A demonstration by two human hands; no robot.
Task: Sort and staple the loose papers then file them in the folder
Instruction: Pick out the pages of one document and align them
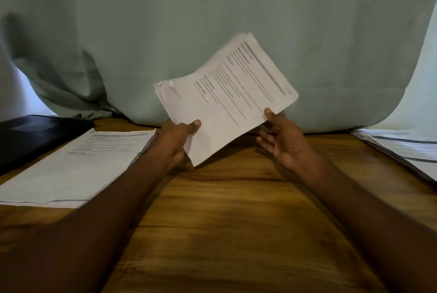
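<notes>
Head view: wooden table, pale green curtain hanging behind. My left hand pinches sheaf of papers at near corner, thumb on top. My right hand pinches lower edge, other fingers loosely spread beneath. Sheaf raised above table, tilted. Paper stack left, beside black folder; more papers right. Print too blurred to read.

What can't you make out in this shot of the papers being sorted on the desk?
- Text on the held sheaf: head view, too small and blurred to read.
- Fingers of the left hand and right hand: behind the sheaf.
- Right pile: cut by the frame edge.
- Dark folder: partly under the left pile, cut off left.
</notes>
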